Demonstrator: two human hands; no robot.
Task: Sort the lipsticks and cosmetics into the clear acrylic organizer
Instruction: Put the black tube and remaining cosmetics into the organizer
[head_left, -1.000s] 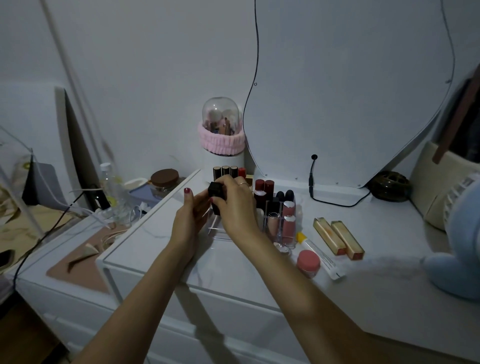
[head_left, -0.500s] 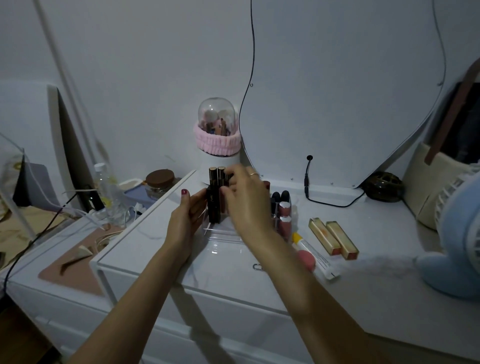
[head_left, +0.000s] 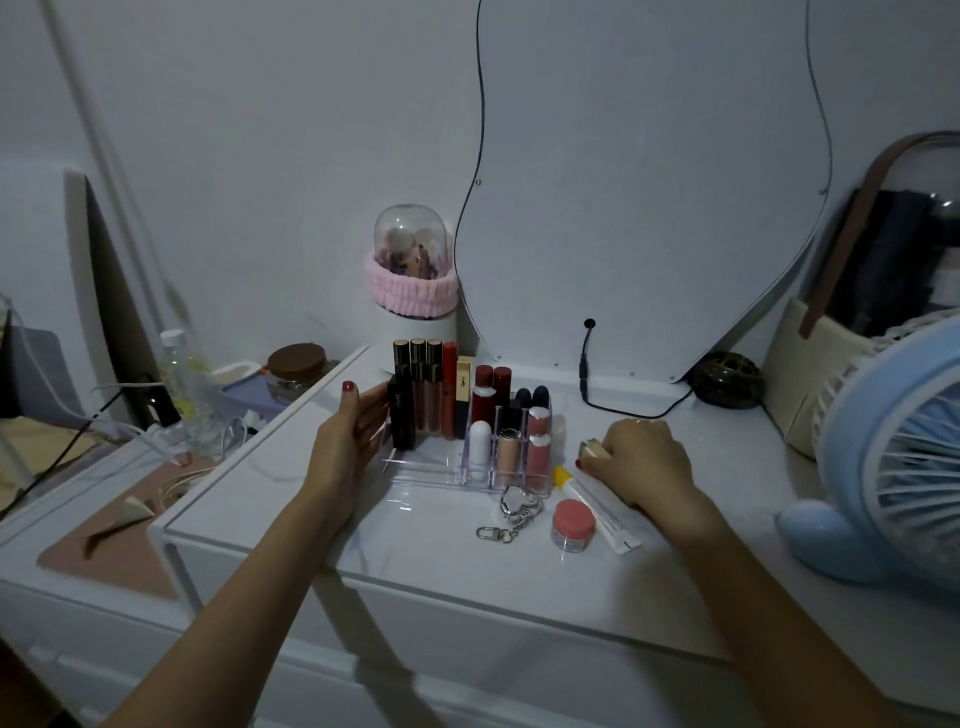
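While my L hand (head_left: 345, 441) braces the clear organizer (head_left: 441, 470) w/ fingers spread on its left side, touching black tube (head_left: 402, 413) | organizer mid-desk (head_left: 426, 561), lipsticks upright in rear/right slots | R hand (head_left: 636, 462) fingers clenched on gold lipstick box (head_left: 589, 449), just right of organizer.

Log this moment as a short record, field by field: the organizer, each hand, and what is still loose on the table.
organizer: clear acrylic organizer, lipsticks upright in its rear and right cells, front-left section bare
left hand: left hand resting against the organizer's left end, beside a black square lipstick case
right hand: right hand closed on a gold rectangular lipstick box on the white tabletop
loose items: pink-lidded small jar, white tube with yellow cap, silver heart keychain
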